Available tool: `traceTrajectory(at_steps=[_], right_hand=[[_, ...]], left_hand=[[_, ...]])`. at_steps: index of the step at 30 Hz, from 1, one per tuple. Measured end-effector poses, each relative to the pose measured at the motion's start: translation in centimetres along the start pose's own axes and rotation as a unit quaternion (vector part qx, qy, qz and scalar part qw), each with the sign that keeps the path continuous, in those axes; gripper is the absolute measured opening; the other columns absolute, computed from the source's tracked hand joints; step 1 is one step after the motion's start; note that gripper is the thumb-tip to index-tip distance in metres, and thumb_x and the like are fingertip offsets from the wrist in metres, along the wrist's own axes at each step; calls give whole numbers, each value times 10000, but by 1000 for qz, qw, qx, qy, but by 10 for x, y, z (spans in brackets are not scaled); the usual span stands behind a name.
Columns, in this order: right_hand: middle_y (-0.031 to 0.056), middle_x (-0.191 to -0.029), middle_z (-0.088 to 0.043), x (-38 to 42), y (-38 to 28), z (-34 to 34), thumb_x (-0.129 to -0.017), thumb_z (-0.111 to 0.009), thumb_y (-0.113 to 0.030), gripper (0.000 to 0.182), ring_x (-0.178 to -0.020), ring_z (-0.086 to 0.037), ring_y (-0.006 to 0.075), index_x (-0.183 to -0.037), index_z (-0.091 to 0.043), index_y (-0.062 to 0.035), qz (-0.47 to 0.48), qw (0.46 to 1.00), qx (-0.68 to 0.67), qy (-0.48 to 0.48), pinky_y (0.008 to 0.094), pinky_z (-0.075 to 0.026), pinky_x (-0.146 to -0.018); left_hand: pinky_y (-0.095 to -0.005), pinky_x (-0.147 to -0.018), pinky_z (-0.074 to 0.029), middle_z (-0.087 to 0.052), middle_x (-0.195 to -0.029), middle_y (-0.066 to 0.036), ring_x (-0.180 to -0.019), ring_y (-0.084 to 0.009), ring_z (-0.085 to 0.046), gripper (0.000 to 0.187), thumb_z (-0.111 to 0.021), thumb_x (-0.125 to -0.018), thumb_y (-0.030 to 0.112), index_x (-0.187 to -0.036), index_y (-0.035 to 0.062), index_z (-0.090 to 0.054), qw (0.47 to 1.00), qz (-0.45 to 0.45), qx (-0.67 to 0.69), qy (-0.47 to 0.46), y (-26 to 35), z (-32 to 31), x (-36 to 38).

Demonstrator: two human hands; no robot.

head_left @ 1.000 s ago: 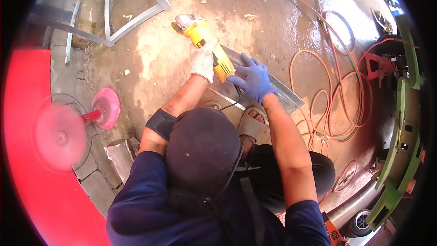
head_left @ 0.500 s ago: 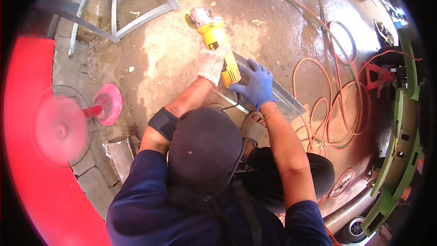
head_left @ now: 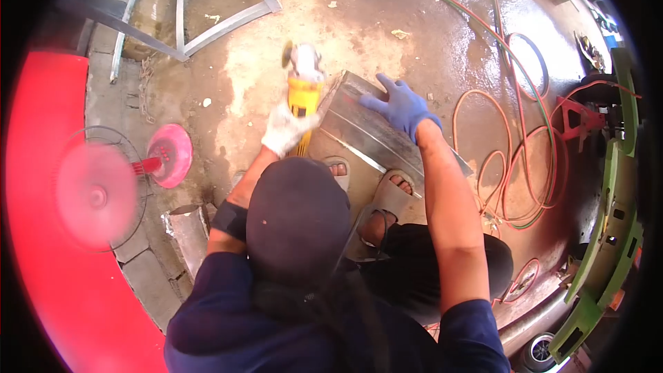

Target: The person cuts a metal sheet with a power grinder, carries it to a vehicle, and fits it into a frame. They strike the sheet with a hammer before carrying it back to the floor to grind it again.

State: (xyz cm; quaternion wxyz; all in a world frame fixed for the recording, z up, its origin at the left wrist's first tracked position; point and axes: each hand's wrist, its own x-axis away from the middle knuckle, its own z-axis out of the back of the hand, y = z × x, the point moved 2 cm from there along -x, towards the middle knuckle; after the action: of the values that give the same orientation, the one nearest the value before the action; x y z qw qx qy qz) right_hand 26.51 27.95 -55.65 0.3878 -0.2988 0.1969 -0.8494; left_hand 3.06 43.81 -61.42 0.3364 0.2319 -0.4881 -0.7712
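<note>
My left hand (head_left: 282, 130), in a white knit glove, is closed around the body of a yellow angle grinder (head_left: 304, 93). The grinder's head and disc point away from me, left of a bent sheet-metal piece (head_left: 373, 128). The tail end of the grinder is hidden behind my capped head. On the metal piece rests my right hand (head_left: 407, 107), in a blue glove, with its fingers spread along the upper side. The metal lies slantwise on the floor, its near edge close to my sandalled feet (head_left: 387, 197).
A pink fan (head_left: 169, 155) stands at left beside a red panel (head_left: 48, 110). A metal frame (head_left: 228, 24) is at upper left. Red and green hoses (head_left: 514, 159) lie coiled at right, near a long green part (head_left: 608, 214). A metal offcut (head_left: 188, 231) lies at lower left.
My left hand has drawn the grinder left and toward me, off the metal piece. My right hand has moved right, away from the grinder's tail, onto the metal.
</note>
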Motion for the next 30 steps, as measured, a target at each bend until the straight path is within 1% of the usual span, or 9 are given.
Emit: traceTrajectory(at_steps=[2, 3, 5, 6, 8, 11, 18, 20, 30], right_hand=[[240, -1379, -579, -10, -13, -1, -799, -673, -731, 928, -1261, -580, 415, -1441, -547, -74, -40, 993, 71, -84, 471, -455, -1061], [240, -1379, -579, -17, -9, -6, -799, -673, -731, 928, -1261, -580, 415, -1441, -547, -74, -40, 993, 67, -87, 471, -455, -1061], [245, -1341, -598, -26, 5, -17, -744, -712, -743, 977, -1244, -592, 405, -1424, -558, -59, -21, 998, -2, -52, 467, -451, -1068], [245, -1341, -598, -23, 4, -25, -744, -712, -743, 977, -1244, -592, 405, -1424, -558, -59, -23, 998, -3, -57, 467, -451, -1068], [235, -1294, -633, -14, 0, -34, -698, -742, -750, 1007, -1234, -598, 385, -1405, -571, -54, 4, 999, 18, 46, 463, -450, -1065], [225, -1258, -656, -8, -5, -39, -668, -757, -758, 1032, -1217, -608, 365, -1409, -571, -65, -7, 996, 46, 73, 453, -462, -1039], [208, -1309, -635, -4, -9, -40, -692, -768, -738, 1034, -1257, -588, 358, -1449, -533, -76, -21, 996, 71, 59, 460, -445, -1056], [205, -1291, -641, -5, -13, -35, -704, -773, -708, 974, -1229, -602, 357, -1423, -557, -87, -26, 997, 59, 38, 464, -448, -1044], [184, -1191, -674, -4, -3, -55, -753, -770, -643, 851, -1143, -634, 346, -1369, -590, -85, 16, 991, 71, 111, 451, -472, -982]], left_hand=[[-393, -806, -562, -717, -982, -134, -865, -243, -706, 650, -846, -713, 257, -1257, 25, -577, 983, 156, -7, -94, -15, 3, 30], [-393, -806, -562, -717, -982, -134, -865, -243, -706, 650, -846, -713, 257, -1257, 25, -577, 983, 159, -10, -95, -17, 4, 39], [-429, -821, -559, -721, -985, -208, -915, -343, -722, 724, -852, -668, 306, -1274, 25, -575, 948, 206, -212, -116, -21, -2, 53], [-429, -821, -559, -721, -985, -208, -915, -343, -722, 724, -852, -668, 306, -1274, 25, -575, 947, 210, -213, -118, -15, -4, 55], [-455, -859, -548, -704, -1037, -265, -999, -410, -702, 809, -856, -641, 334, -1321, 18, -553, 946, 219, -179, -160, 0, -8, 53], [-460, -886, -538, -701, -1073, -266, -1039, -417, -690, 830, -840, -655, 312, -1363, 15, -526, 943, 193, -201, -180, -2, -16, 47], [-459, -895, -534, -697, -1088, -264, -1055, -429, -682, 812, -815, -674, 271, -1384, 16, -515, 940, 200, -188, -205, 7, -30, 40], [-452, -867, -538, -700, -1061, -252, -1018, -405, -694, 786, -819, -668, 264, -1356, 15, -533, 955, 192, -116, -195, 22, -31, 39], [-444, -795, -540, -705, -954, -233, -916, -382, -707, 639, -844, -637, 293, -1152, -14, -625, 950, 203, -152, -182, 13, -34, 38]])
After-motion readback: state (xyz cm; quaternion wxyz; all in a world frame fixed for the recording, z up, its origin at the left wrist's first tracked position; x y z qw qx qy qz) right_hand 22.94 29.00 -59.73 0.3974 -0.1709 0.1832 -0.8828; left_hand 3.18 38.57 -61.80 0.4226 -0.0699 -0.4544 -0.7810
